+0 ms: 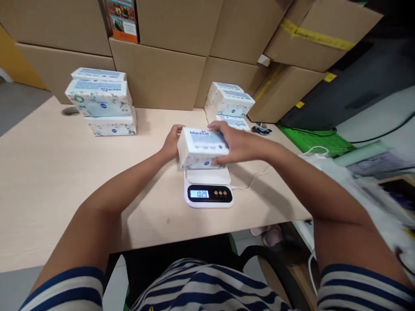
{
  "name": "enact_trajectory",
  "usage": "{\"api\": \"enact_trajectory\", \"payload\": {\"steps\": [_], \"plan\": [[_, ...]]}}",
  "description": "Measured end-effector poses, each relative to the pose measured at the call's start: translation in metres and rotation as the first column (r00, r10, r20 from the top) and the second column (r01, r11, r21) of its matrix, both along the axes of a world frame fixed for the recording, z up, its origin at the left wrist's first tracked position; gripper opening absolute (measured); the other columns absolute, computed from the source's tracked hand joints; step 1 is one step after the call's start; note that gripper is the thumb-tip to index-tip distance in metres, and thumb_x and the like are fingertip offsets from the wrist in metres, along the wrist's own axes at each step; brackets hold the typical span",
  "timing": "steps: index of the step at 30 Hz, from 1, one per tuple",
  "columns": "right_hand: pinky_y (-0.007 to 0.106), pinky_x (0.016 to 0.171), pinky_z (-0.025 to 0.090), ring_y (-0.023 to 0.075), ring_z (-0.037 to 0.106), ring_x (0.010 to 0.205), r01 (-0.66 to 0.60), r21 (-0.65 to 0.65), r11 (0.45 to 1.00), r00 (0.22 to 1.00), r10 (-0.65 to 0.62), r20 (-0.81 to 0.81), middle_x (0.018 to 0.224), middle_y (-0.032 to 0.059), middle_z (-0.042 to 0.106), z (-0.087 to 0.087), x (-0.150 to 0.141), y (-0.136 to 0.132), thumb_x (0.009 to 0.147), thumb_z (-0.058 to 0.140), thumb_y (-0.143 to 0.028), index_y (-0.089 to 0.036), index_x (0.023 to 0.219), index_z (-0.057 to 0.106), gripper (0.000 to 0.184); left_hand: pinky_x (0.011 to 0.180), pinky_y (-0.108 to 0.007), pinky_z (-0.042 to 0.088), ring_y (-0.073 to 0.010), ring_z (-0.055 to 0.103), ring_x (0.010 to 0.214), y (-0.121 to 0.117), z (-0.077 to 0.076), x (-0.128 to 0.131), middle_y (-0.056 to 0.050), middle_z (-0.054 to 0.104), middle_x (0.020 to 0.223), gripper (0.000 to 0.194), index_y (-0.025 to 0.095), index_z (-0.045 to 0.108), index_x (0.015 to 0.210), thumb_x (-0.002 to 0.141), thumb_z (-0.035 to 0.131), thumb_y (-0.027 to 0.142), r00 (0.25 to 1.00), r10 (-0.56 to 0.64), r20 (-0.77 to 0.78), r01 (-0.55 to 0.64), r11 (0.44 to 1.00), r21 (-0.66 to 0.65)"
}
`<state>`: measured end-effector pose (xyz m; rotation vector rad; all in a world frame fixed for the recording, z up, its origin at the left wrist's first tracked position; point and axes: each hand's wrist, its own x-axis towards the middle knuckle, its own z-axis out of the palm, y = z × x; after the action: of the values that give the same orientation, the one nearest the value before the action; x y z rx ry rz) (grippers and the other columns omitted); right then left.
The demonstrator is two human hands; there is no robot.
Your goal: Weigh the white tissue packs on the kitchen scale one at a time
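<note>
The tissue pack (201, 147), its long axis left to right over the scale (210, 177), is clamped between left hand (170, 143) and right hand (238, 142).

Shows "1029" on scale (209, 202) display (199, 194), decimal pt. unclear. Reads "Manhua" on top of pack (202, 144) above scale; same wd., upside down, on L stack (102, 101). Can't read sm. print on orange box (123, 21).

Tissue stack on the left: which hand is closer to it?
Left. The left hand is right of the tissue stack, at the left side of the held pack; the right hand is farther away, on the pack's right side.
</note>
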<state>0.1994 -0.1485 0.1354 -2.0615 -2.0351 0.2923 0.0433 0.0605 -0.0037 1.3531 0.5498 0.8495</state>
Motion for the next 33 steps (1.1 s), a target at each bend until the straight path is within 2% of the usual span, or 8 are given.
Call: {"api": "enact_trajectory", "payload": {"steps": [8,13,17,19,21,24,27,33], "plan": [[0.060,0.120,0.057,0.0477,0.059,0.153,0.020,-0.074,0.997,0.997,-0.014,0.074,0.170,0.0164,0.060,-0.015,-0.003,-0.030,0.078,0.092,-0.046,-0.025,0.171,0.048,0.105,0.090,-0.034,0.059,-0.0181,0.067,0.090,-0.005,0.010,0.003,-0.005,0.071,0.108,0.016,0.023,0.067,0.105,0.090,0.070,0.016,0.998,0.050,-0.044,-0.048,0.998,0.048],[0.074,0.143,0.020,0.0487,0.032,0.175,0.009,0.164,0.986,0.991,-0.031,0.132,0.186,0.0137,0.043,-0.026,0.016,-0.054,0.095,0.070,-0.083,-0.030,0.174,0.048,0.098,0.091,-0.036,0.058,-0.0194,0.068,0.088,-0.001,0.015,0.003,-0.004,0.078,0.104,0.014,0.023,0.069,0.102,0.089,0.070,0.020,0.997,0.043,-0.069,-0.041,0.999,0.023],[0.072,0.142,0.027,0.0419,0.037,0.175,0.097,0.566,0.819,0.987,-0.152,0.050,0.184,0.0123,0.046,-0.071,0.040,-0.075,0.101,0.023,-0.098,-0.036,0.180,0.034,0.101,0.086,-0.035,0.056,-0.0197,0.069,0.090,0.000,0.016,0.003,-0.003,0.077,0.103,0.017,0.023,0.071,0.098,0.082,0.074,0.024,0.998,0.030,-0.055,-0.032,0.999,-0.026],[0.072,0.136,0.038,0.0419,0.054,0.164,0.137,0.701,0.699,0.987,-0.152,-0.042,0.174,0.0172,0.059,-0.099,0.050,-0.080,0.101,0.020,-0.098,-0.033,0.178,0.037,0.102,0.083,-0.035,0.056,-0.0206,0.071,0.091,0.000,0.018,0.003,-0.003,0.078,0.102,0.018,0.023,0.072,0.097,0.080,0.077,0.025,0.998,0.022,-0.065,-0.026,0.998,-0.057],[0.071,0.132,0.043,0.0389,0.074,0.141,0.209,0.717,0.665,0.978,-0.133,-0.162,0.150,0.0171,0.078,-0.119,0.055,-0.083,0.103,0.017,-0.096,-0.030,0.169,0.051,0.100,0.083,-0.034,0.056,-0.0207,0.073,0.092,-0.001,0.020,0.002,-0.003,0.079,0.100,0.017,0.022,0.073,0.096,0.080,0.077,0.025,0.996,0.032,-0.086,-0.039,0.997,-0.072],[0.065,0.132,0.043,0.0306,0.084,0.104,0.296,0.651,0.698,0.949,-0.142,-0.280,0.103,0.0085,0.088,-0.124,0.051,-0.088,0.105,0.006,-0.092,-0.028,0.127,0.079,0.099,0.081,-0.032,0.056,-0.0187,0.074,0.090,-0.002,0.022,0.003,-0.003,0.080,0.099,0.012,0.022,0.073,0.095,0.084,0.077,0.022,0.993,0.060,-0.102,-0.066,0.996,-0.059],[0.060,0.129,0.042,0.0268,0.079,0.088,0.281,0.564,0.777,0.956,-0.176,-0.233,0.084,0.0065,0.084,-0.112,0.041,-0.091,0.102,0.001,-0.095,-0.027,0.090,0.079,0.104,0.079,-0.032,0.058,-0.0179,0.074,0.088,-0.003,0.021,0.004,-0.003,0.081,0.099,0.008,0.023,0.073,0.096,0.089,0.078,0.024,0.993,0.062,-0.101,-0.066,0.997,-0.031],[0.063,0.123,0.039,0.0295,0.074,0.089,0.123,0.280,0.952,0.992,-0.111,-0.057,0.081,0.0113,0.081,-0.111,0.025,-0.084,0.095,-0.016,-0.096,-0.023,0.075,0.074,0.117,0.082,-0.031,0.061,-0.0176,0.074,0.093,0.000,0.015,0.000,-0.001,0.079,0.097,0.028,0.025,0.072,0.098,0.076,0.088,0.015,0.992,-0.019,-0.124,0.031,0.994,0.101]]}}
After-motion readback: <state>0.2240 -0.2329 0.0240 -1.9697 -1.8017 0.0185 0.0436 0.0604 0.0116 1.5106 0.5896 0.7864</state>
